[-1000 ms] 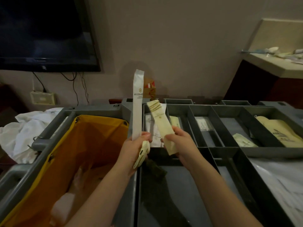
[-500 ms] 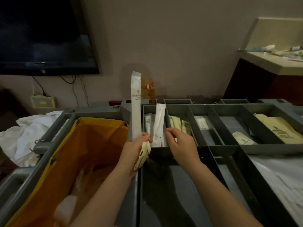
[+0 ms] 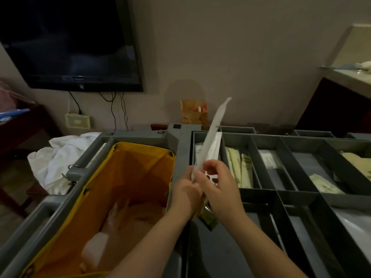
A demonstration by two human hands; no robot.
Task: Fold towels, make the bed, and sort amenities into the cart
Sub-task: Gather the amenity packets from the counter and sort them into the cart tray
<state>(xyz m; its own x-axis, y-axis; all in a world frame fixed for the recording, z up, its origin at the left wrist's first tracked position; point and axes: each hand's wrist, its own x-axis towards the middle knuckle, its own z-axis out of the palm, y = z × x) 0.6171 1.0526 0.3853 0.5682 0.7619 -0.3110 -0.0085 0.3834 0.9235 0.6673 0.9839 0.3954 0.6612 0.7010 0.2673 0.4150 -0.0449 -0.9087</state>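
White packet (image 3: 210,137), long and thin, leans up and to the right over the leftmost back compartment of the cart tray (image 3: 267,141). The left hand (image 3: 185,190) grips its lower end. The right hand (image 3: 219,189) touches the left, with curled fingers pinching the same end, just above the tray's left edge.

Left of your grip on the long packet (image 3: 212,135), the yellow bag (image 3: 140,173) gapes open; beyond it, divider walls (image 3: 256,163) and stacked packets (image 3: 237,169) crowd the compartments (image 3: 281,177).
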